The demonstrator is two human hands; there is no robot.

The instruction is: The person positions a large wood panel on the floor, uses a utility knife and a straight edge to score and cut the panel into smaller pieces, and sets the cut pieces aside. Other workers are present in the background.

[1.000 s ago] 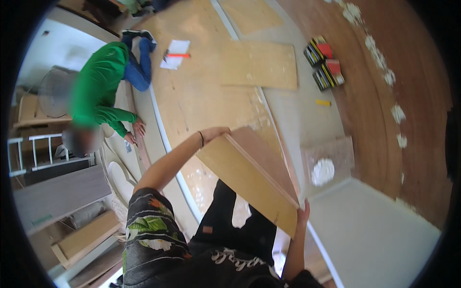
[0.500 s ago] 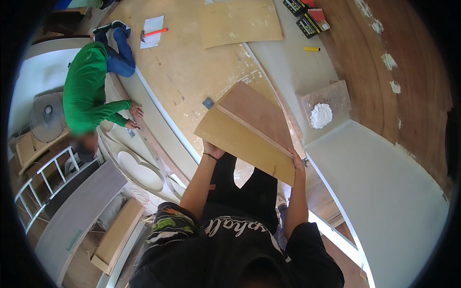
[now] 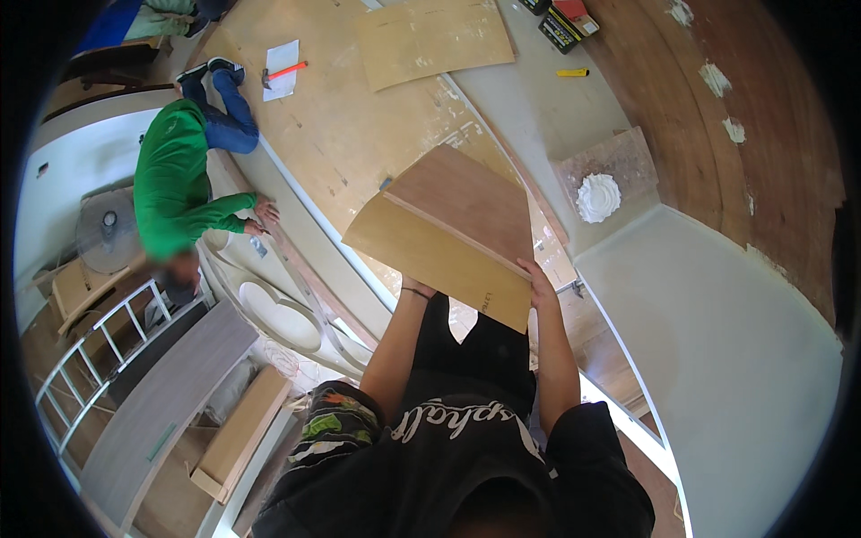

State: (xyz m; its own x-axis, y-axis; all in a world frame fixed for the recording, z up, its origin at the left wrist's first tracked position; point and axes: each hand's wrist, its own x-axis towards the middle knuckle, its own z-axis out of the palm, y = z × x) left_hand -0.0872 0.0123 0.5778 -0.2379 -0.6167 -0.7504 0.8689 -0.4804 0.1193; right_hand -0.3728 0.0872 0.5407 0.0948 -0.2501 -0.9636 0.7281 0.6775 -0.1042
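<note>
Most of the left hand point(image 3: 414, 289) is hidden behind the lower left edge of the wooden board point(image 3: 448, 235), so only the wrist with a dark band shows; whether its fingers are curled around the board cannot be told. The right hand point(image 3: 538, 282) is clearer: its fingers are closed over the board's lower right edge, gripping it. The board sits in the middle of the frame, held up in front of the person and tilted, a pale face below and a browner face above, with a thin ridge between them (one folded piece or two joined, hard to say). It covers part of the floor behind it.

In the upper left, another person in a green top point(image 3: 170, 184) kneels with one hand pressed on a long white curved strip point(image 3: 296, 202). Near that person's feet lie a sheet of paper point(image 3: 283, 68) and a hammer point(image 3: 280, 73) with an orange handle. A plywood sheet point(image 3: 430, 38) lies at the top centre. Right of the board a white plaster rosette point(image 3: 598, 197) rests on a small square panel. At the top edge, some tool boxes point(image 3: 565, 20) are cut off by the frame. A white ladder point(image 3: 85, 345) leans at the lower left.
</note>
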